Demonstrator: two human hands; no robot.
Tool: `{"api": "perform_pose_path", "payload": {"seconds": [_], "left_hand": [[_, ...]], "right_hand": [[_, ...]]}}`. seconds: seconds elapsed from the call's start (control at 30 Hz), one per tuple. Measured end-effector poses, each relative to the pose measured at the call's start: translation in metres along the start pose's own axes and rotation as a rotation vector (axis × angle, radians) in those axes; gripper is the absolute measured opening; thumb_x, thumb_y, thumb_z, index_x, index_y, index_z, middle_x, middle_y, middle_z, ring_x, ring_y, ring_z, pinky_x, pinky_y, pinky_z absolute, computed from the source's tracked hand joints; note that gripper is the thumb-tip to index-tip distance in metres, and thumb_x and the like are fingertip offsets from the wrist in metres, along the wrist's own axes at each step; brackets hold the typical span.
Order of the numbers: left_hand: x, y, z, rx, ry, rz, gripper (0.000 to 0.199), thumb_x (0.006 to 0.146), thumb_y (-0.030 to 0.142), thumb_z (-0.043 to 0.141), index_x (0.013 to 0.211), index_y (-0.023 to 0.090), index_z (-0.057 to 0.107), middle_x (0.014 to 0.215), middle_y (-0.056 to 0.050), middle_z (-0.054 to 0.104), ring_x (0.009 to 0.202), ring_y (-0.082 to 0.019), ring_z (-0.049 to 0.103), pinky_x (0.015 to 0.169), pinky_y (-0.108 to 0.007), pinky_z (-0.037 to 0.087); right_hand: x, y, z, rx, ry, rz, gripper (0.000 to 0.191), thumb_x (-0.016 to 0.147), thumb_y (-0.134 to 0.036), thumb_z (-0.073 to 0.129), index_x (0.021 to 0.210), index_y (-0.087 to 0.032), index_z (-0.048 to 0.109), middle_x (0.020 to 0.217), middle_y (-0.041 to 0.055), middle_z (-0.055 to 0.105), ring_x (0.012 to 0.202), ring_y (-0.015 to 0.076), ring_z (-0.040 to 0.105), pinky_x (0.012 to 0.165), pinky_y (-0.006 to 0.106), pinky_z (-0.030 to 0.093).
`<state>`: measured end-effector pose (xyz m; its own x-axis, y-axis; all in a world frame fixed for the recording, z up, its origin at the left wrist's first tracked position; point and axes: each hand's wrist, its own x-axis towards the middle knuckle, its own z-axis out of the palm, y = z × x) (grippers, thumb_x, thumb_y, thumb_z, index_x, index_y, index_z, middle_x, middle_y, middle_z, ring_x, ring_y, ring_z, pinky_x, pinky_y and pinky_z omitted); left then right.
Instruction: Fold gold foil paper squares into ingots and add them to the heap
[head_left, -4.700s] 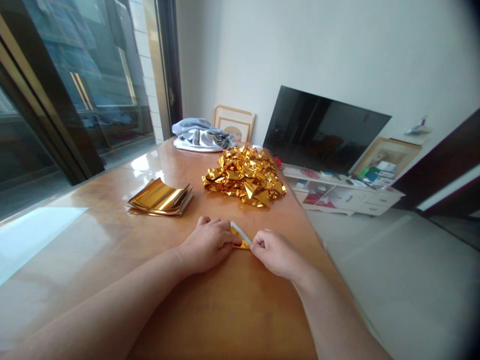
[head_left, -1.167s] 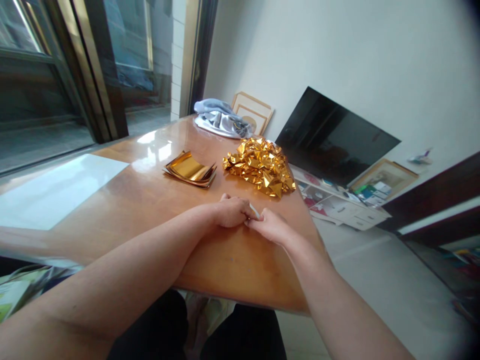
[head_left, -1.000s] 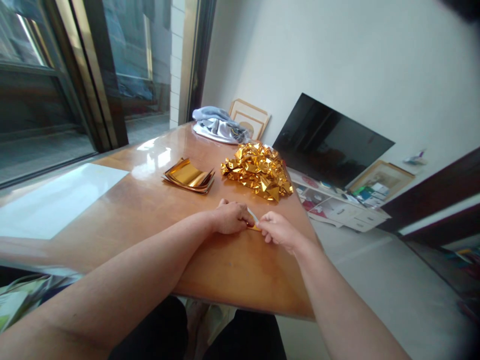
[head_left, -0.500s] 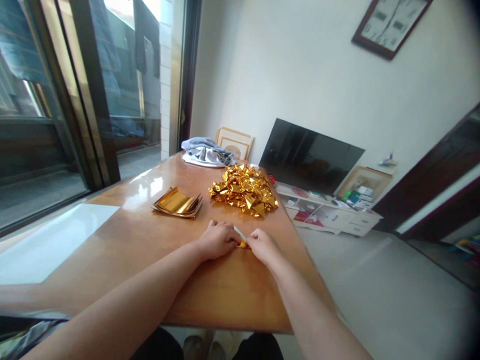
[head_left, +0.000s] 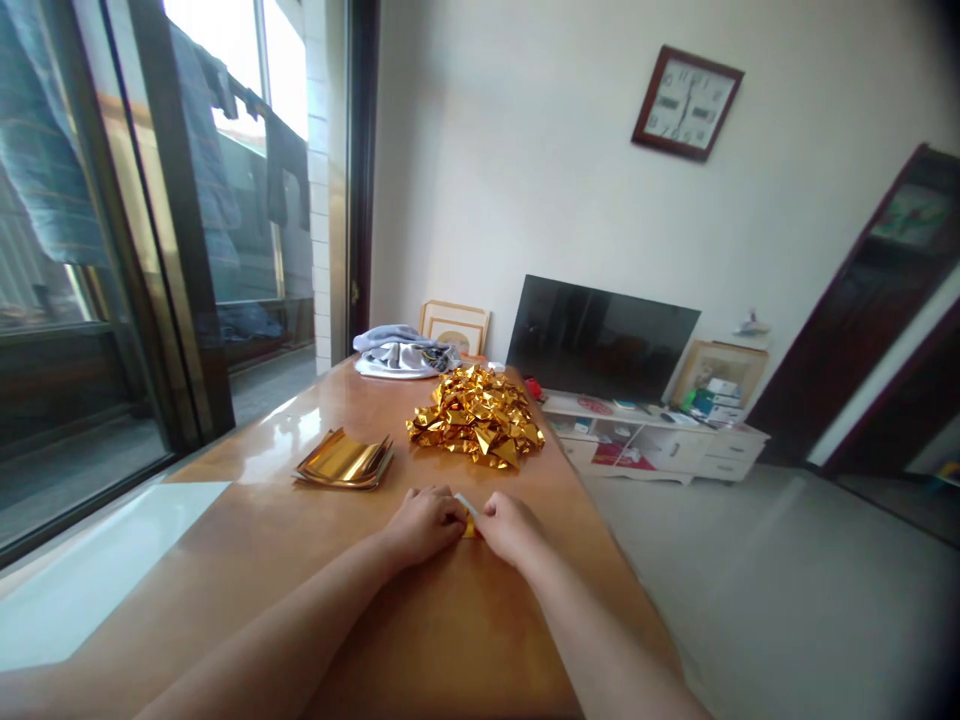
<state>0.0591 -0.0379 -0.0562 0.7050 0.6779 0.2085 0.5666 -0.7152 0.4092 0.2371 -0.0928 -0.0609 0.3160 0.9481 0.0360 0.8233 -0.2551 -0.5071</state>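
Lower middle of the frame, left hand and right hand pinch a folded gold foil piece between them!
Fingers curled shut on it, right on the wooden table, crumpled foil heap just ahead, foil sheets off to the left.

Wooden table; gold foil; stacked sheets

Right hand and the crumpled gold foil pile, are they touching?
Apart: the head view shows tabletop between the right hand and the foil pile.

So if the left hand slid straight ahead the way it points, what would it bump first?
The left hand would meet the small folded gold foil first, it seems; the right hand lies just beyond.
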Motion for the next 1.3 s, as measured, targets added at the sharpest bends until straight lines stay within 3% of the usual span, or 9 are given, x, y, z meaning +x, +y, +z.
{"api": "perform_pose_path", "payload": {"seconds": [0.17,0.37,0.5,0.7,0.77,0.9,1.17,1.23,1.3], "left_hand": [[0.006,-0.004,0.002,-0.010,0.040,-0.167,0.025,0.075,0.039,0.070,0.094,0.024,0.064,0.093,-0.003,0.069,0.088,-0.023,0.062,0.071,-0.030,0.035],[0.014,-0.014,0.006,-0.062,-0.006,-0.331,0.030,0.065,0.042,0.075,0.086,0.023,0.065,0.090,-0.003,0.070,0.080,-0.022,0.062,0.062,-0.027,0.033],[0.017,-0.016,0.010,-0.160,-0.020,-0.354,0.026,0.064,0.038,0.073,0.083,0.021,0.067,0.081,-0.002,0.069,0.074,-0.021,0.060,0.058,-0.027,0.032],[0.011,-0.003,0.000,-0.479,0.047,-0.373,0.027,0.070,0.044,0.069,0.073,0.018,0.066,0.066,-0.002,0.064,0.067,-0.018,0.057,0.058,-0.027,0.036],[0.004,0.004,-0.003,-0.574,0.079,-0.390,0.033,0.072,0.049,0.069,0.079,0.017,0.068,0.069,-0.002,0.065,0.065,-0.018,0.057,0.058,-0.027,0.037],[-0.019,0.023,-0.008,-0.987,0.132,-0.375,0.043,0.074,0.056,0.069,0.087,0.015,0.070,0.080,-0.005,0.067,0.064,-0.014,0.055,0.061,-0.026,0.039],[-0.076,0.067,-0.013,-1.401,0.123,-0.274,0.028,0.077,0.041,0.076,0.082,0.015,0.066,0.070,0.000,0.057,0.060,-0.009,0.048,0.058,-0.023,0.034],[-0.088,0.078,-0.011,-1.425,0.175,-0.263,0.029,0.077,0.041,0.076,0.076,0.015,0.063,0.066,0.000,0.056,0.058,-0.009,0.047,0.057,-0.023,0.034],[-0.099,0.088,-0.008,-1.445,0.258,-0.251,0.030,0.079,0.040,0.075,0.072,0.016,0.060,0.063,0.000,0.055,0.058,-0.009,0.046,0.058,-0.023,0.034]], "right_hand": [[-0.010,-0.001,0.001,-0.098,0.025,-0.035,0.013,0.081,-0.037,0.064,0.082,-0.024,0.065,0.089,0.0030,0.070,0.078,0.0187,0.062,0.057,0.027,0.027],[-0.007,0.004,0.010,-0.031,0.015,-0.040,0.005,0.080,-0.028,0.065,0.081,-0.024,0.064,0.090,0.0022,0.068,0.080,0.0176,0.062,0.058,0.026,0.027],[-0.005,0.005,0.013,0.042,0.005,-0.016,0.001,0.079,-0.025,0.064,0.078,-0.024,0.064,0.085,0.0006,0.069,0.071,0.0154,0.059,0.055,0.026,0.023],[-0.008,0.002,0.008,0.106,-0.009,-0.053,0.007,0.082,-0.026,0.062,0.078,-0.022,0.066,0.078,0.0007,0.069,0.066,0.0141,0.057,0.054,0.025,0.023],[-0.011,0.001,0.003,0.133,0.001,-0.097,0.009,0.083,-0.027,0.061,0.078,-0.022,0.066,0.077,0.0005,0.069,0.066,0.0138,0.056,0.054,0.024,0.024],[-0.025,0.002,-0.019,0.223,0.037,-0.240,0.009,0.084,-0.028,0.060,0.080,-0.021,0.064,0.075,-0.0008,0.067,0.067,0.0134,0.056,0.056,0.023,0.029],[-0.080,-0.002,-0.078,0.332,-0.054,-0.474,0.011,0.084,-0.030,0.060,0.081,-0.019,0.063,0.077,-0.0010,0.064,0.070,0.0145,0.057,0.061,0.023,0.038],[-0.096,-0.005,-0.085,0.352,0.025,-0.487,0.012,0.083,-0.031,0.062,0.083,-0.020,0.063,0.080,0.0000,0.064,0.073,0.0154,0.058,0.064,0.023,0.040],[-0.113,-0.008,-0.087,0.429,0.196,-0.444,0.015,0.084,-0.035,0.062,0.086,-0.020,0.061,0.083,0.0011,0.064,0.075,0.0162,0.057,0.067,0.025,0.041]]}}
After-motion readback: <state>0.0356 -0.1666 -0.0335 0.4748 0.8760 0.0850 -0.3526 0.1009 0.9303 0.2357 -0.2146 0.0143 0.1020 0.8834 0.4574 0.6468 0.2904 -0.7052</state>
